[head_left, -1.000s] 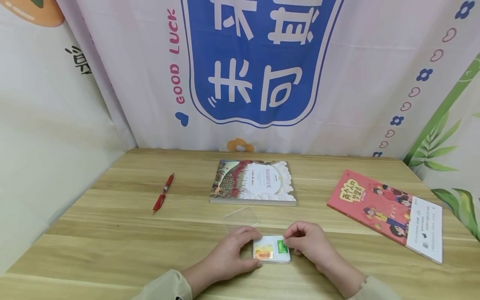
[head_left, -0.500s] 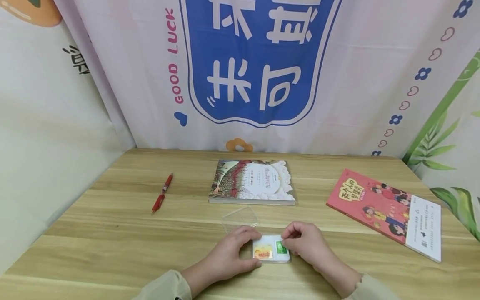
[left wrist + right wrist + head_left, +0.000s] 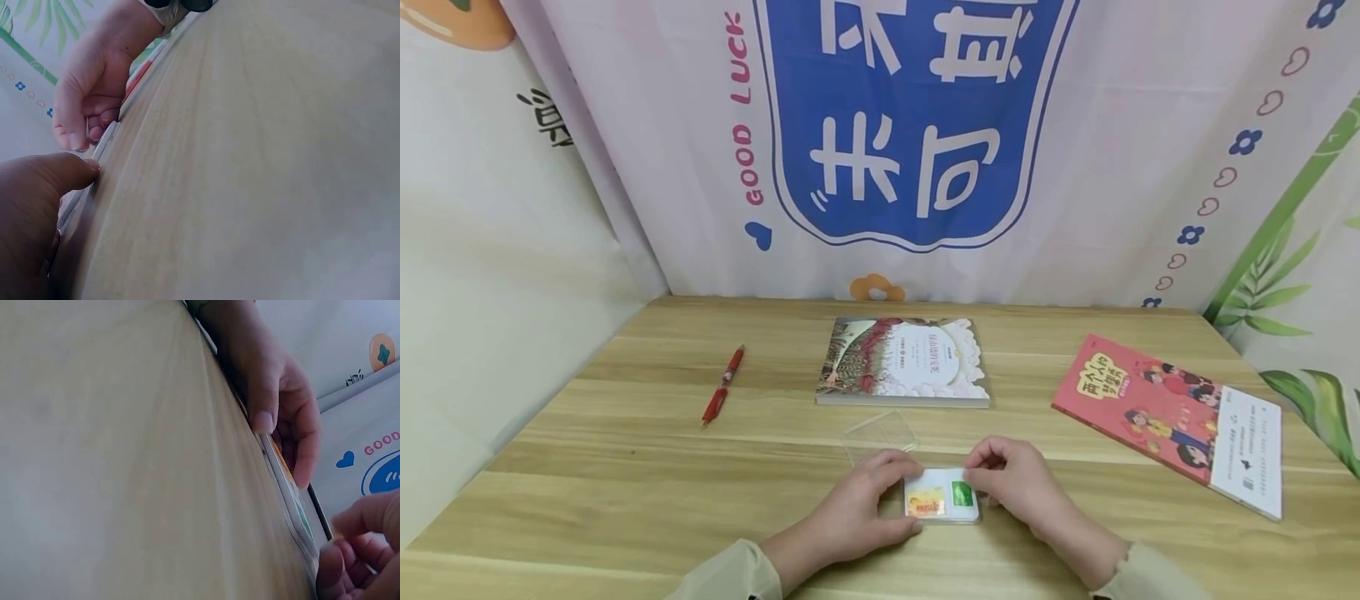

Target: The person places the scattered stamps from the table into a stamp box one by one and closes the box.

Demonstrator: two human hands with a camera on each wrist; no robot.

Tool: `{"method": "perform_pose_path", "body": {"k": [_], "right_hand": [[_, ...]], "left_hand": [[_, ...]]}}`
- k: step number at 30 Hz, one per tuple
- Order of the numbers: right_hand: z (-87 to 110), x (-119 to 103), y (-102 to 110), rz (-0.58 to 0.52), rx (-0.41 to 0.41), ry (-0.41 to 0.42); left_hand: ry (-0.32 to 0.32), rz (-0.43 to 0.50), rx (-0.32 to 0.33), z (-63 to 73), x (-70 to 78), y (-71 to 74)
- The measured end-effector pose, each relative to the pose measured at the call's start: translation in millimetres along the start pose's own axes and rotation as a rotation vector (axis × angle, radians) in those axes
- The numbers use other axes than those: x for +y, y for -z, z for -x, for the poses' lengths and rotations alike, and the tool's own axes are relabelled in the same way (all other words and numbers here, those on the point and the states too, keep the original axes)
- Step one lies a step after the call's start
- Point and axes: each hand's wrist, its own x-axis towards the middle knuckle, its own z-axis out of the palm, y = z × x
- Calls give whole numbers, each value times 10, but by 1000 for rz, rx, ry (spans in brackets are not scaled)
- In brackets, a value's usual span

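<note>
A small flat case [image 3: 942, 497] lies on the surface [image 3: 625, 500], just nearer the person than a clear lid [image 3: 880, 433], with its long axis running left to right. The left hand [image 3: 857, 512] grips the case's left end, thumb on the near edge and fingers [image 3: 891, 467] curled over the far edge. The right hand [image 3: 1015, 483] sits at the case's right end, fingers bent and pinching at the far right corner by the green card; whether they hold a card or only the rim cannot be told. Both hands touch the case, one at each end. Beyond the case lie a book [image 3: 902, 362], a pen [image 3: 722, 387] to its left and a red book [image 3: 1168, 412] to its right.

Against the earlier frames the hands and case sit nearly the same; only the view has shifted slightly.
</note>
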Motion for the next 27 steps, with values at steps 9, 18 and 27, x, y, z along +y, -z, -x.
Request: {"method": "perform_pose_path", "body": {"k": [9, 18, 27], "right_hand": [[-157, -183, 215, 113, -153, 198], [-513, -279, 162, 288, -410, 461], [-744, -335, 26, 330, -551, 515]], "left_hand": [[-16, 186, 54, 20, 25, 203], [10, 120, 139, 14, -46, 413], [166, 70, 169, 22, -162, 484]]}}
